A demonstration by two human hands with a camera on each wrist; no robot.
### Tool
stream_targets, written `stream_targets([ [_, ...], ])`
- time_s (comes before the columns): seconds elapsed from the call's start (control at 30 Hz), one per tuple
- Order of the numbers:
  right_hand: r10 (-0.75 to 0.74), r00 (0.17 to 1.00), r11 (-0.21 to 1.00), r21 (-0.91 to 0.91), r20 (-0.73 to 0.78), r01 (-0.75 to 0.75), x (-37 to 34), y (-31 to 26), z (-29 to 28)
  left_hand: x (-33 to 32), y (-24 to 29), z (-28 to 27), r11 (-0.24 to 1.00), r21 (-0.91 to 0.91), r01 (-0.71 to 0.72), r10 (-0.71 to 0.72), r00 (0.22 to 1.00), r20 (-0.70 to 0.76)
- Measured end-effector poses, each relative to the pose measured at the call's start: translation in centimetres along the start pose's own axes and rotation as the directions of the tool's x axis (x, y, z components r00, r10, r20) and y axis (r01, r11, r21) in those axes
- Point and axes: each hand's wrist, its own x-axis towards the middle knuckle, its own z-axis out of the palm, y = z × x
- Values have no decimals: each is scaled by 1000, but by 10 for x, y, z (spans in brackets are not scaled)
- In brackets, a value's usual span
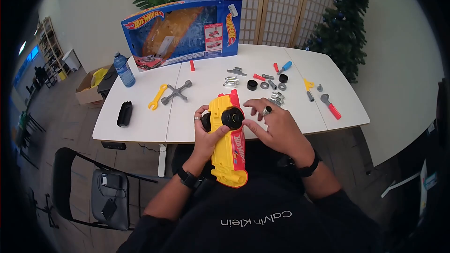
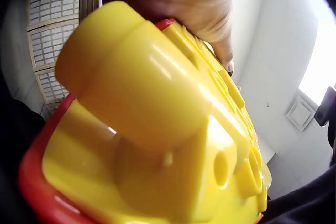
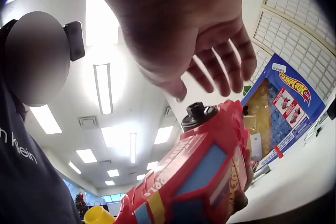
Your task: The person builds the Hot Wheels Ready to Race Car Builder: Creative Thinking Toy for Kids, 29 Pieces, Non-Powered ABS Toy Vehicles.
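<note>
My left hand [image 1: 205, 141] grips a yellow and red toy car [image 1: 221, 152] above the table's front edge, its thumb across the yellow underside. A black wheel [image 1: 232, 119] sits on the car's side facing my right hand; another black wheel [image 1: 206, 122] shows beside my left fingers. My right hand [image 1: 282, 130] hovers beside the near wheel with its fingers loosely bent and spread, holding nothing. In the right wrist view a black knob-like piece [image 3: 196, 111] stands out from the wheel, just below the thumb. The left wrist view is mostly filled by the car's yellow end [image 2: 131, 71].
On the white table [image 1: 145, 122] lie a yellow wrench [image 1: 158, 97], a grey cross wrench [image 1: 176, 93], a black tray-like part [image 1: 124, 114], loose black wheels [image 1: 252, 85], bolts and a red-handled tool [image 1: 331, 107]. A Hot Wheels box [image 1: 183, 33] and water bottle [image 1: 124, 70] stand behind.
</note>
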Motion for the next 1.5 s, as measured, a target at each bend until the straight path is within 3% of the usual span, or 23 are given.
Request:
stream_targets([
  [0.03,-214,960,968,95,-180,233,-2,4,5,1,-2,-1,1000,-5,-11,11,1000,-1],
  [0.13,-321,922,945,-9,-216,327,2,17,19,0,-8,0,1000,-5,-9,9,1000,-9],
  [0.2,-284,947,957,-110,-150,269,-3,19,13,-1,-10,0,1000,4,4,-4,1000,-15],
  [0.27,-56,998,982,-179,31,61,-8,16,3,-1,-9,1,1000,14,8,-7,1000,-21],
  [0.3,-62,998,981,-182,28,67,-7,12,1,0,-8,0,1000,24,-7,8,1000,-16],
  [0.37,-258,932,965,-16,-254,263,-4,2,2,0,-7,0,999,35,-22,22,1000,-11],
  [0.4,-255,932,966,-15,-257,259,-2,4,7,0,-6,0,999,22,-29,29,1000,-4],
  [0.47,-415,850,910,-136,-323,393,2,15,20,0,-7,1,1000,10,-26,26,1000,12],
  [0.5,-408,853,913,-136,-326,385,-2,18,21,0,-7,0,999,27,-24,23,1000,19],
  [0.57,-209,972,956,-231,-110,179,-9,24,20,0,-5,2,999,45,-19,18,999,30],
  [0.7,-190,967,979,-101,-172,174,-10,13,10,0,-4,0,998,40,-42,40,999,37],
  [0.77,-324,929,946,-74,-181,315,-7,3,6,1,-4,-1,997,39,-60,58,997,40],
  [0.8,-324,929,946,-76,-182,315,-5,5,8,2,-3,-1,997,56,-62,60,998,38],
  [0.87,-350,919,924,-226,-179,308,-5,9,15,-2,-3,0,997,70,-45,42,998,37],
  [1.07,-365,914,892,-346,-177,289,-6,2,19,-2,0,2,996,87,-20,20,1000,3],
  [1.2,-304,934,912,-341,-186,229,-9,-2,29,-2,-2,2,995,101,-25,26,1000,-9],
  [1.27,-231,942,954,-245,-245,171,-11,-3,37,-2,-3,2,988,143,-59,63,998,-29],
  [1.5,-203,929,972,-180,-308,153,-15,-5,43,-2,-3,2,982,171,-81,84,996,-9],
])
